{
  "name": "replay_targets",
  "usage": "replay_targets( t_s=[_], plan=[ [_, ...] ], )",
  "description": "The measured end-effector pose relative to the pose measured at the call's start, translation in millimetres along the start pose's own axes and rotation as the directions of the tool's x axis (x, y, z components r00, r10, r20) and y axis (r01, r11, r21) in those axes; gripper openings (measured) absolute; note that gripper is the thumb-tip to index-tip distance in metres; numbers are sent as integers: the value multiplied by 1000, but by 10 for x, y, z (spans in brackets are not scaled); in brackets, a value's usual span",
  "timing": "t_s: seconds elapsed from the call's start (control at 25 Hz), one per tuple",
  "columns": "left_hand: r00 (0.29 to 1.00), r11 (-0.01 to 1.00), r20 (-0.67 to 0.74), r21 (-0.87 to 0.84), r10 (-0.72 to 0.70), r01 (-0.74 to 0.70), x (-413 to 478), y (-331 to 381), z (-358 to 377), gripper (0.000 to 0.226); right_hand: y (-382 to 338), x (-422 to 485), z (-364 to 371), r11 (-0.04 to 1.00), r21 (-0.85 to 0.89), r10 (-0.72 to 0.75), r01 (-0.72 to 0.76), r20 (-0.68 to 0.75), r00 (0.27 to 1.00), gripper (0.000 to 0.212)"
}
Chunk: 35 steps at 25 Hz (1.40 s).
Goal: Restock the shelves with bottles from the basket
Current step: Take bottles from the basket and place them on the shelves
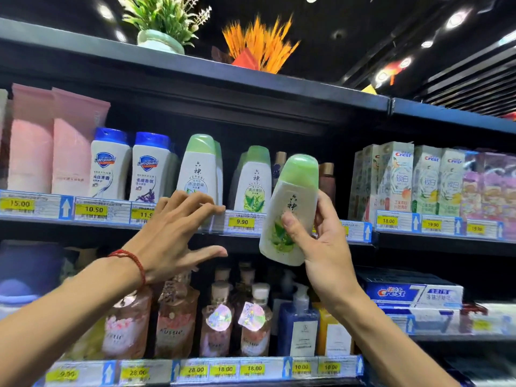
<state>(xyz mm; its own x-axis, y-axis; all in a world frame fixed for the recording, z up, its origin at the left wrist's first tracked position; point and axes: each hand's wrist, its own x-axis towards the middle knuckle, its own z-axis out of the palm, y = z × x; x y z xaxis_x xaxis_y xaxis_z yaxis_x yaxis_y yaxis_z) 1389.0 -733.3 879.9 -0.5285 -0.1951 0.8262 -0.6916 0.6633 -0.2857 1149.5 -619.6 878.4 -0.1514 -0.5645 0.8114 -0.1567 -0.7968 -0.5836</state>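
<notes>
My right hand (pixel 321 241) grips a white bottle with a green cap (pixel 290 202), tilted, in front of the upper shelf edge (pixel 360 233). On that shelf stand matching green-capped bottles: one (pixel 199 169) to the left and one (pixel 254 180) just left of the held bottle. My left hand (pixel 178 230) is spread open, fingers reaching toward the base of the left green-capped bottle, holding nothing. A red string is around that wrist. The basket is out of view.
Two blue-capped white bottles (pixel 111 166) and pink tubes (pixel 55 141) stand at the upper left, toothpaste boxes (pixel 402 180) at the right. The lower shelf holds pink pump bottles (pixel 176 319), a blue bottle (pixel 298 328) and toothpaste cartons (pixel 413 294). Potted plants (pixel 162 23) sit on top.
</notes>
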Motion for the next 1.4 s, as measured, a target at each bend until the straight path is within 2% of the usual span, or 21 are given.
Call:
replay_targets(
  t_s=[0.2,0.32,0.52,0.68,0.96,1.2,1.4],
  plan=[
    [998,1000,-62,-18,23,-24,-31,-54,64,72,-93,296,258,978,-99,-185,183,-16,983,49],
    [995,999,-93,-23,37,-39,-42,-73,95,70,-137,468,325,961,-152,-232,230,4,973,60],
    [991,999,-131,-30,41,-45,-59,-111,146,72,-86,725,298,965,-213,-158,152,-11,987,54],
    [986,998,-160,-18,55,-58,-79,-142,174,74,-8,783,258,968,-236,-69,83,65,995,47],
    [983,998,-172,-1,62,-63,-72,-141,183,74,129,812,254,943,-333,54,-22,88,995,39],
    [984,998,-171,5,58,-58,-85,-130,184,74,167,870,262,874,-482,62,-58,-8,998,45],
    [984,999,-170,4,51,-51,-89,-123,189,74,229,858,275,794,-607,14,-16,-8,1000,47]
  ],
)
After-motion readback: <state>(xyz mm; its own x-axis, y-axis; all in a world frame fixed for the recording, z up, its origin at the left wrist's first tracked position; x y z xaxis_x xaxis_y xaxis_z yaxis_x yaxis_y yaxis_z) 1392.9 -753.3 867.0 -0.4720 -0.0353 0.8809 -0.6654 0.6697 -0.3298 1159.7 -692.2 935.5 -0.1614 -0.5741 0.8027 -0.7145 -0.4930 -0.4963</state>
